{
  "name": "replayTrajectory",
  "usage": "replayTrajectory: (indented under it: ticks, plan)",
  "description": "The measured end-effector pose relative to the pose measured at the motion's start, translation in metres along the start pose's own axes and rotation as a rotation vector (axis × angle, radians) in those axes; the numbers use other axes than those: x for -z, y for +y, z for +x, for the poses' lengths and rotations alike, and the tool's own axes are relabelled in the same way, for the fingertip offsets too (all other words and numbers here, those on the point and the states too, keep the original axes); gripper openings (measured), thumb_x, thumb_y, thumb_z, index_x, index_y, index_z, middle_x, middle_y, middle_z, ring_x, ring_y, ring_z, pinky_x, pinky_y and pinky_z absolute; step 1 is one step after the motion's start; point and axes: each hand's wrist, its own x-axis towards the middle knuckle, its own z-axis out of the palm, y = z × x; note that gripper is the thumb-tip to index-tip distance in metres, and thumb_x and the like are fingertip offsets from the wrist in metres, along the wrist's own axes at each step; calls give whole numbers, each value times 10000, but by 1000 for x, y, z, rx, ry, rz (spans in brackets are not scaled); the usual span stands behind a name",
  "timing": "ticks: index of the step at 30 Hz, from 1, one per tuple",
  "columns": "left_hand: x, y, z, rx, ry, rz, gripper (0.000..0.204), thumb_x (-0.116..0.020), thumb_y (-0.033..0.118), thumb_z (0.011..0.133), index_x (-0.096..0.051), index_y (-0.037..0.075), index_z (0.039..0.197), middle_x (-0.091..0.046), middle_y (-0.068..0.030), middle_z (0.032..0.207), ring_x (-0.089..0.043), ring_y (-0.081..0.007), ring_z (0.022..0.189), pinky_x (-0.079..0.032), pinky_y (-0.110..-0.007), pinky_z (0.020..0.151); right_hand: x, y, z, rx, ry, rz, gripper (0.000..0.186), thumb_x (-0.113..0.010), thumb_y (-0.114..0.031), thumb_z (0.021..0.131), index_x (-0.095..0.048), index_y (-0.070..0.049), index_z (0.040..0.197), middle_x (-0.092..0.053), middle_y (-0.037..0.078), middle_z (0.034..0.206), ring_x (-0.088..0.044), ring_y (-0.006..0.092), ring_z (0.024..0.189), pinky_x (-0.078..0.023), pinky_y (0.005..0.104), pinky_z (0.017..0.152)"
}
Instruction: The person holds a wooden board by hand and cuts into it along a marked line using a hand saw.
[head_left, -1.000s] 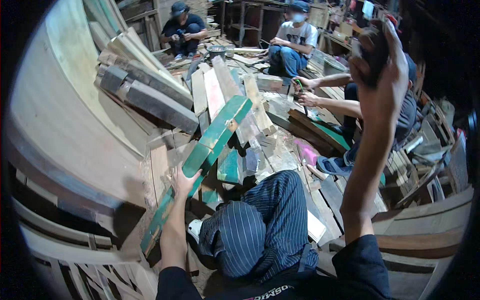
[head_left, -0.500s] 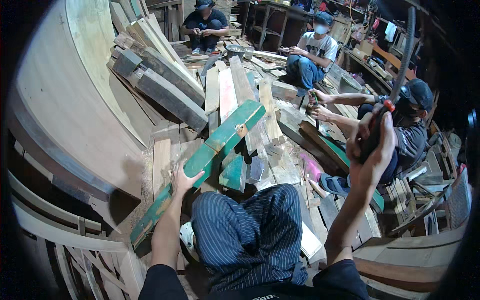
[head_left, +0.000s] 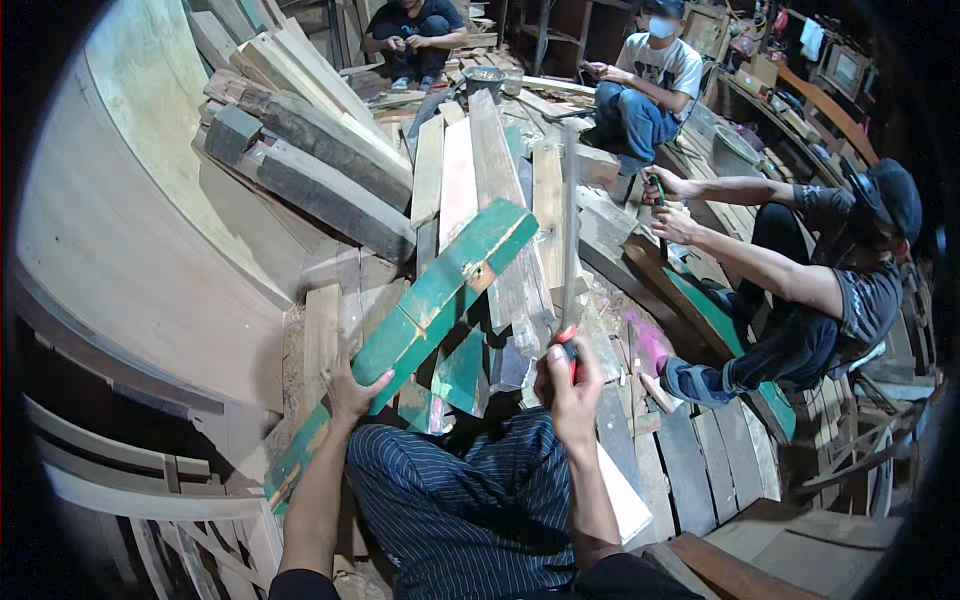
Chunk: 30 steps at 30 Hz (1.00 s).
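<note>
My left hand (head_left: 355, 390) grips the near part of a long green painted plank (head_left: 440, 290) that slants up and away over my striped trouser knee (head_left: 470, 490). My right hand (head_left: 570, 385) is closed on the red handle of a long metal tool (head_left: 569, 230) whose shaft runs straight away from me over the wood pile. The tool's far end lies above pale planks (head_left: 460, 180) beyond the green plank.
A person in a dark cap (head_left: 850, 270) sits at right, working on wood with both hands. Two more people (head_left: 645, 75) sit at the back. Heavy grey beams (head_left: 320, 190) lie at left beside a curved plywood wall (head_left: 120, 220). Scrap boards cover the floor.
My right hand came down from high at the right to low in the middle, swinging the tool onto the wood pile. The left hand stayed on the green plank.
</note>
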Motion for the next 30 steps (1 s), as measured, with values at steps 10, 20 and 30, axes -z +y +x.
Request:
replayTrajectory:
  ticks: [10,20,30]
  plan:
    - [-3,-5,-1,-40,57,172,863,-811,585,637,-568,14,1236,-656,-223,1080,-625,-405,1018,-374,-557,999,9,57,-50,-94,-152,-225,173,-626,-139,958,-608,3,1054,-491,-11,632,-400,32,558,-340,238,504]
    - [-3,-11,-6,-116,95,73,836,-823,533,676,-558,19,1280,-643,-216,1147,-618,-388,1068,-464,-477,932,-22,60,-90,-100,-122,-365,184,-672,-151,923,-638,10,1007,-495,6,640,-400,50,609,-364,250,538]
    - [-7,-8,4,-31,15,101,940,-718,710,669,-548,43,1308,-611,-233,1210,-571,-365,1164,-287,-647,1053,-35,61,-74,66,-95,-781,354,-658,-164,923,-584,-51,1250,-597,152,664,-573,226,540,-450,338,549]
